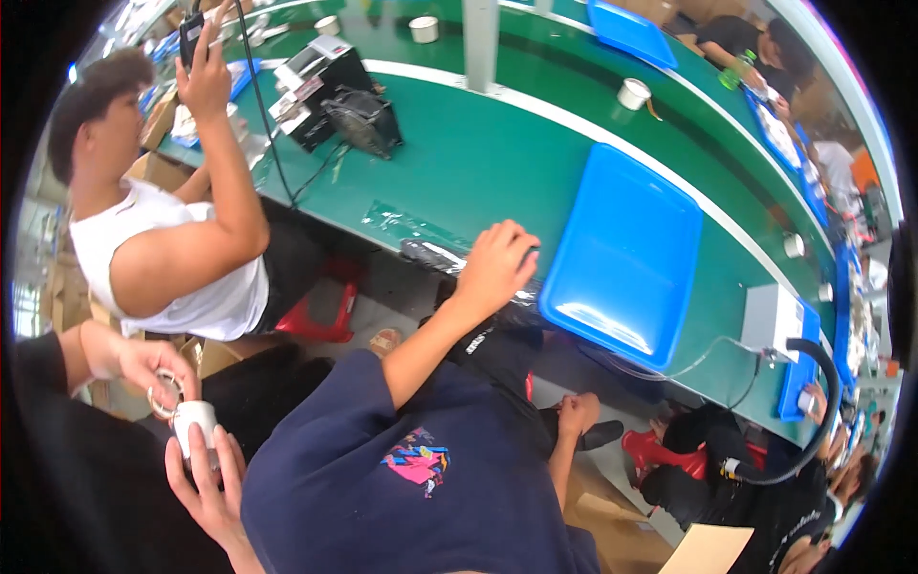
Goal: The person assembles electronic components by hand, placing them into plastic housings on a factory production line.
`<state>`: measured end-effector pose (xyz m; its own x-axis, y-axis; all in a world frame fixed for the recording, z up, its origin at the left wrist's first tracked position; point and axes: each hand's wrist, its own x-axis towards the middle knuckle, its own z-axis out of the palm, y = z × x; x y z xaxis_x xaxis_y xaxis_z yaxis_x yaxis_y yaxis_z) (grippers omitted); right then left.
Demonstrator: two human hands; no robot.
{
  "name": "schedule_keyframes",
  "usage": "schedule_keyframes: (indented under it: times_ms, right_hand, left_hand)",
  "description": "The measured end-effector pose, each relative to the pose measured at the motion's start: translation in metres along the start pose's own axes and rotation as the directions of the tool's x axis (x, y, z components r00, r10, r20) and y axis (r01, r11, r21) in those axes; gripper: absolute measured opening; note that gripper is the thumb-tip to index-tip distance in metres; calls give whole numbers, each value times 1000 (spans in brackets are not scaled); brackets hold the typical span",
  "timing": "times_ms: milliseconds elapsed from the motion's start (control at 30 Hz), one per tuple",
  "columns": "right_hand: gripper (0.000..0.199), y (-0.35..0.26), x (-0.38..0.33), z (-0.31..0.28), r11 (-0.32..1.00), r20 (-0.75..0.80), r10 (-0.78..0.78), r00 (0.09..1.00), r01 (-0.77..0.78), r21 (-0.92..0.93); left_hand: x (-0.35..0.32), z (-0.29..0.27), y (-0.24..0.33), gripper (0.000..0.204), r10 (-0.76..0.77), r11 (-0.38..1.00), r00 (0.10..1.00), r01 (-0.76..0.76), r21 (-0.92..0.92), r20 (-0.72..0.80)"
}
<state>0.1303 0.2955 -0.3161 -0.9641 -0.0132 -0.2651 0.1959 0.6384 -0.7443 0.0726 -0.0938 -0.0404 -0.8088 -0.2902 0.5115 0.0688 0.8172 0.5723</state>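
Note:
My left hand (pixel 143 368), on a black-sleeved arm coming in from the left, pinches a thin ring (pixel 167 387) at the top of a small white cylinder (pixel 194 421). My right hand (pixel 206 478) rises from the lower edge and holds that cylinder from below, with its fingers lying along the side. Both hands are at the lower left, away from the green bench (pixel 478 163).
A person in a navy shirt (pixel 402 469) stands close in front, one hand (pixel 492 268) on a black bagged item beside a blue tray (pixel 622 258). A seated person in a white top (pixel 182 277) holds up a phone (pixel 191 38). A black fan (pixel 359 120), white rolls (pixel 631 93) and a grey box (pixel 770 320) sit on the bench.

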Motion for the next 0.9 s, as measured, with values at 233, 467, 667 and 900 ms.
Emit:
schedule_keyframes:
  times_ms: [233,467,667,900]
  right_hand:
    - [20,-14,4,-5,996,18,-74,997,75,-47]
    - [27,-22,18,-17,847,115,-184,976,216,-485]
    - [25,-33,17,-13,860,164,-112,980,179,-478]
    - [30,-21,24,-10,838,148,-69,987,137,-528]
  left_hand:
    - [-1,4,-2,17,-5,1000,1000,5,22,-15]
    - [0,9,2,12,-18,999,996,22,46,-85]
    - [-5,9,-2,11,-19,999,994,24,44,-105]
    - [-5,8,-1,14,-37,998,993,42,48,-111]
